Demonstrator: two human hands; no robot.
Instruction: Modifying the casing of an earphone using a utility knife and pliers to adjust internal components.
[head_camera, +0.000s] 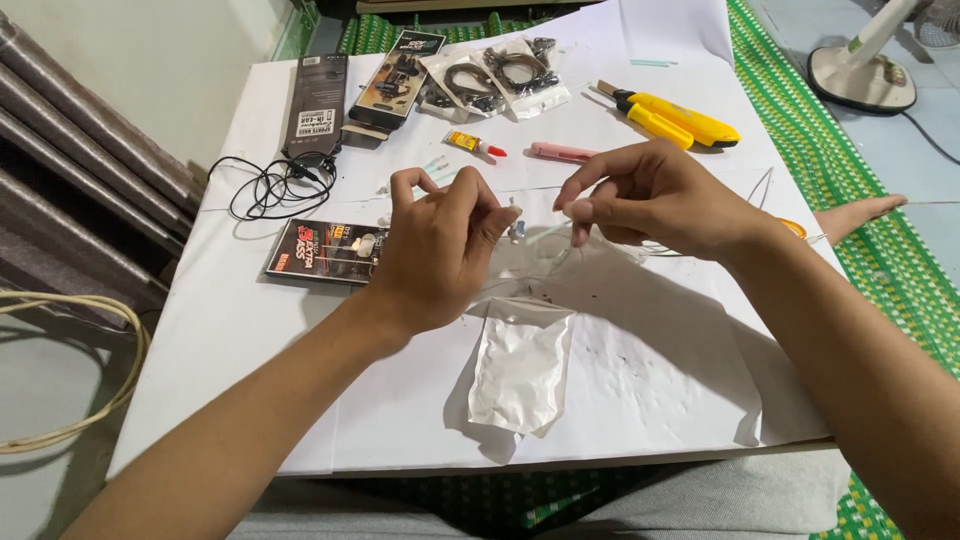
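- My left hand (440, 250) was curled with its back to the camera, fingertips pinched on a small white-and-blue part (516, 222) just above the flat silver pouch (520, 365).
- My right hand (655, 195) pinched the end of a thin pale tube (548, 235) between thumb and forefinger, the other fingers loosely bent.
- The tube's long axis ran on a slant, from my right fingertips down toward the small part; it lay between the two hands, over the pouch's upper edge.
- The pouch lay flat with its long axis running toward me; I could not tell what was inside it.
- Beyond the pouch, past my right hand, lay a pink pen-like stick (563, 152) and a yellow utility knife (672, 117).
- Farther beyond the pouch sat a small glue tube (475, 144) with a red cap.
- At the far edge, clear bags (495, 78) held coiled dark cables, beside two dark retail boxes (355, 92).
- Left of the pouch lay a flat dark card pack (325, 250), and past it a loose black cable (275, 182).
- Everything rested on white paper (650, 370) covering the table.
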